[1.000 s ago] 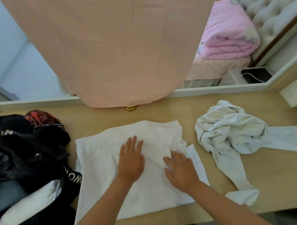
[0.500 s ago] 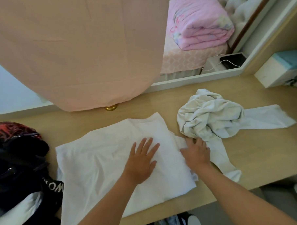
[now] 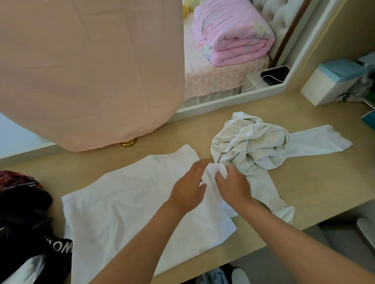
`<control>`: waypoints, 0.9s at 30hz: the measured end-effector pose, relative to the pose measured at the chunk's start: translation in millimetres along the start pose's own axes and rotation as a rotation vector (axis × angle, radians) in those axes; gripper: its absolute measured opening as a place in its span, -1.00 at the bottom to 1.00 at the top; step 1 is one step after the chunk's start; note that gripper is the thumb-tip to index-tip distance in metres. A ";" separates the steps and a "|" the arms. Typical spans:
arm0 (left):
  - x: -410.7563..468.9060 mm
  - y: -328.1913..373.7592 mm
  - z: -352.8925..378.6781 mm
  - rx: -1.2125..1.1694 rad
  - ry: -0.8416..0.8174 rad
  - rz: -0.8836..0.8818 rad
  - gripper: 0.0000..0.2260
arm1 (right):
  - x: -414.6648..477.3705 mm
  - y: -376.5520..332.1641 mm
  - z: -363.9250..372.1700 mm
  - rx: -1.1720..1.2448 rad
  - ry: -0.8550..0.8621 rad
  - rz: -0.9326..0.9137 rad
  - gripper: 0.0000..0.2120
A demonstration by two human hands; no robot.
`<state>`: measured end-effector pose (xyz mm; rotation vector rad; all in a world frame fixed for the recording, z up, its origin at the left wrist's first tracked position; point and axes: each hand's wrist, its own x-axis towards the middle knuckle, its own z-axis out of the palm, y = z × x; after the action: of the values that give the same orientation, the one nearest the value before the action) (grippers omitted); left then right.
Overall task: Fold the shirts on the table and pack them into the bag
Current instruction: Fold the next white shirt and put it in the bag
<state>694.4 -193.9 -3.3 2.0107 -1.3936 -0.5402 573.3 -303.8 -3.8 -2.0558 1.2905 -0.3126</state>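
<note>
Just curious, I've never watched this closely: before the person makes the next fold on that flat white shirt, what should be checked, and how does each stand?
1. Right hand grips cloth: ok, pinching a white bunch.
2. Left hand free: ok, open over the flat shirt.
3. Flat shirt spread smooth: ok.
4. Crumpled shirt clear of the fold: not ok, it touches the bunch.
5. Bag open: cannot tell.

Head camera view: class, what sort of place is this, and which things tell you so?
Most likely a bedroom. A folded pink quilt lies on a bed beside a tufted headboard, possibly seen in a mirror. In front is a wooden table where a white shirt lies flat.
</note>
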 end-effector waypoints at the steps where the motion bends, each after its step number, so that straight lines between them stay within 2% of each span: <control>1: 6.9 6.0 -7.6 -0.041 0.002 0.005 -0.33 | 0.8 -12.0 -3.3 0.048 -0.018 -0.020 -0.81; 3: 16.1 8.8 -23.6 -0.082 -0.006 0.000 -0.34 | 0.9 -36.0 -11.9 0.153 -0.141 -0.048 -0.89; 4: 17.6 6.0 -32.4 -0.083 -0.007 -0.002 -0.40 | -0.7 -45.4 -16.6 0.244 -0.257 -0.047 -0.91; 7: 2.6 -15.5 -52.1 0.024 0.031 -0.021 -0.71 | -9.7 -55.3 -24.0 0.471 -0.632 0.036 -0.80; 9: -23.3 -36.2 -59.0 0.178 0.051 -0.134 -0.73 | -17.1 -45.8 -16.4 0.363 -0.653 0.044 -0.82; 12: -67.5 -67.5 -55.0 0.379 -0.094 -0.370 -0.73 | -24.5 -16.7 8.2 0.086 -0.577 -0.040 -0.93; 14: -85.2 -76.0 -46.4 0.357 -0.207 -0.524 -0.73 | -32.9 -1.1 21.6 -0.040 -0.675 -0.058 -0.88; 16: -92.6 -74.0 -34.6 0.311 -0.147 -0.573 -0.75 | -41.5 8.9 31.8 -0.179 -0.791 -0.104 -0.77; 17: -92.2 -72.6 -28.3 0.327 -0.058 -0.518 -0.73 | -44.2 11.3 35.3 -0.261 -0.805 -0.159 -0.72; 19: -84.6 -63.7 -20.6 0.398 0.076 -0.293 -0.60 | -46.5 12.3 38.9 -0.420 -0.724 -0.293 -0.68; 20: -79.9 -62.6 -17.0 0.459 0.068 -0.142 -0.54 | -46.2 11.8 39.5 -0.489 -0.671 -0.359 -0.67; 22: -71.6 -64.9 -7.1 0.602 -0.107 0.072 -0.50 | -45.3 13.1 39.9 -0.568 -0.630 -0.451 -0.65; 23: -67.4 -63.7 -4.6 0.630 -0.206 0.070 -0.50 | -45.4 14.3 38.9 -0.582 -0.648 -0.457 -0.65; 24: -62.3 -62.1 -4.2 0.656 -0.320 -0.015 -0.53 | -45.4 16.8 38.9 -0.580 -0.678 -0.439 -0.65; 26: -46.1 -57.9 -7.5 0.751 -0.348 -0.122 -0.60 | -45.4 21.8 39.0 -0.480 -0.713 -0.343 -0.73; 27: -34.5 -54.3 -8.6 0.786 -0.308 -0.091 -0.64 | -45.7 23.9 38.7 -0.373 -0.712 -0.271 -0.79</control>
<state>724.3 -146.1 -35.3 2.6970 -1.9150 -0.3778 555.0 -254.7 -41.4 -2.3316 0.6630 0.5471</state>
